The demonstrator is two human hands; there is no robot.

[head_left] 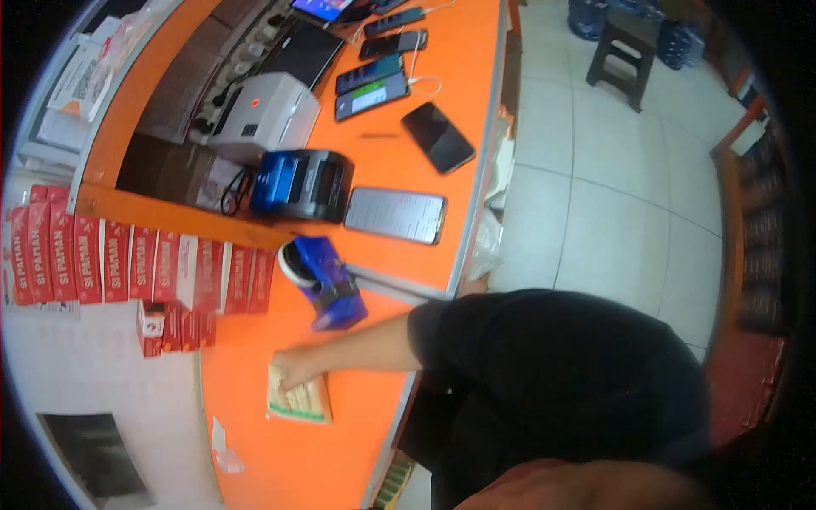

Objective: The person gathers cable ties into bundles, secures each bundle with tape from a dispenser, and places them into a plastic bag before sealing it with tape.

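My left hand (293, 368) reaches out from a black sleeve across the orange counter (280, 459). It lies on the top edge of a small yellowish packet (303, 403) that is flat on the counter, with the fingers curled on it. Just beyond the hand stands a blue tape dispenser (333, 289) with a white roll. My right hand is out of sight; only a blurred reddish shape shows at the bottom edge.
A row of red boxes (110, 259) lines the counter's left side. Farther along stand a blue label printer (302, 183), a white printer (263, 110) and several phones, one (395, 214) nearest. A dark stool (625, 51) stands on the tiled floor.
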